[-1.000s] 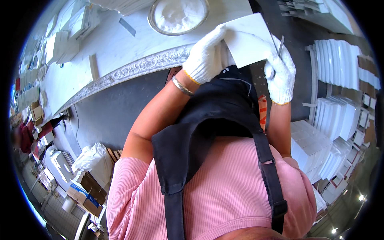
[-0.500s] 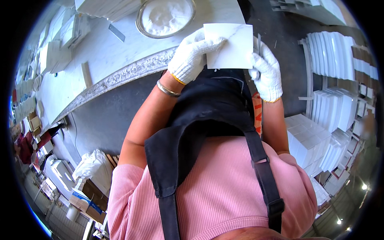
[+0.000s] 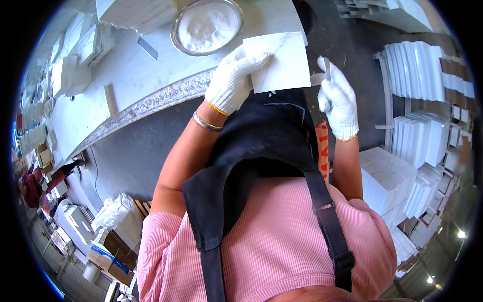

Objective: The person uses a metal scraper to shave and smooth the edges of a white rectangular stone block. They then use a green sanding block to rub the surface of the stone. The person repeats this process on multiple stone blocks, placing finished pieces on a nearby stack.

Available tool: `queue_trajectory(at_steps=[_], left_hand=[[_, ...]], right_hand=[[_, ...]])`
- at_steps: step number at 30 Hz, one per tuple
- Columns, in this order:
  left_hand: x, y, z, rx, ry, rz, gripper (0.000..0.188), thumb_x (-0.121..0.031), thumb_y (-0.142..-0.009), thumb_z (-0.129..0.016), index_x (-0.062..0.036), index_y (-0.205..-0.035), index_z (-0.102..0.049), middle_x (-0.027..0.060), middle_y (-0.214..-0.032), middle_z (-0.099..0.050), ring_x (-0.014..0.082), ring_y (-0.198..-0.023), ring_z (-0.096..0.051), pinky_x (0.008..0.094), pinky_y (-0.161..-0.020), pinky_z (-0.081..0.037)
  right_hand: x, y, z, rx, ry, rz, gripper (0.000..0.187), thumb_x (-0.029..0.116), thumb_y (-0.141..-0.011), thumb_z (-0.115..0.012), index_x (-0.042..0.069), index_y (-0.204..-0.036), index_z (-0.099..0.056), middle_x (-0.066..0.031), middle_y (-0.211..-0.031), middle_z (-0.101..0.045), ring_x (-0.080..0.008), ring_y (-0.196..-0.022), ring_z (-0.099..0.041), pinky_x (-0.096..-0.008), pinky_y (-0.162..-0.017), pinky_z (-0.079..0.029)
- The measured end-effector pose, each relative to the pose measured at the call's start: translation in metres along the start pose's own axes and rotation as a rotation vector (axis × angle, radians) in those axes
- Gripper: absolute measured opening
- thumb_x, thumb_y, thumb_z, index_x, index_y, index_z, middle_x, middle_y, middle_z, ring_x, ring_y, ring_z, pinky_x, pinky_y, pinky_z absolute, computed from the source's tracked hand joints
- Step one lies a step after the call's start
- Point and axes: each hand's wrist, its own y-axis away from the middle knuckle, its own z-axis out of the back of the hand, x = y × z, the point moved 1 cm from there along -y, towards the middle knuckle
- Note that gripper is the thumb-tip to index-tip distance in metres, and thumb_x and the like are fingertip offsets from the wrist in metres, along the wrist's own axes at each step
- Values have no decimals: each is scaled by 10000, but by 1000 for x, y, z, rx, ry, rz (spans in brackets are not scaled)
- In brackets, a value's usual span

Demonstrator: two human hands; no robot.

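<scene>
White tile with faint grey veining is held up at the right front corner of the counter, its broad face turned up toward my camera. Its outline is close to square, so I cannot pick out a sure long axis; the far edge slants a little, its right end farther from the wearer than its left, and the near edge runs roughly parallel to it.

On my feed the left hand, in a white knit glove, grips the tile by its left edge, thumb laid on the face and pointing across it to the right; the fingers beneath are hidden. The right hand, gloved alike, is closed around a narrow grey tool whose visible end points away from the wearer. Something pale reaches from that hand toward the tile's right edge; I cannot tell whether it is a finger or whether it touches.

Farther out, I see a metal bowl of white powder near the counter's right end, a flat grey blade to its left, lying obliquely, and a narrow white strip at the counter's front edge.
</scene>
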Motion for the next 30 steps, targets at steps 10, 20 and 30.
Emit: queue_trajectory(at_steps=[10, 20, 30], left_hand=[[-27, 34, 21, -171, 159, -134, 304, -87, -930, -675, 3, -1215, -620, 56, -1126, -665, 145, -1049, -617, 291, -948, -482], [-42, 73, 71, -350, 200, -236, 426, -172, -962, -629, -18, -1345, -525, 86, -1202, -624, 223, -1096, -629, 414, -904, -553], [-41, 89, 93, -406, 328, -251, 375, -91, -941, -653, 2, -1298, -584, 70, -1229, -642, 179, -1116, -606, 322, -992, -482]], right_hand=[[39, -72, -42, 84, 687, 259, 331, 266, -986, -633, 99, -1268, -680, -51, -1067, -741, -109, -795, -683, -231, -673, -523], [29, -133, -139, 340, 1407, 680, 254, 330, -964, -594, 259, -1176, -714, -59, -1128, -718, -294, -950, -689, -378, -800, -557], [71, -144, -139, 154, 1547, 623, 494, 566, -942, -556, 229, -1291, -647, -143, -1063, -696, -356, -972, -675, -463, -844, -536]])
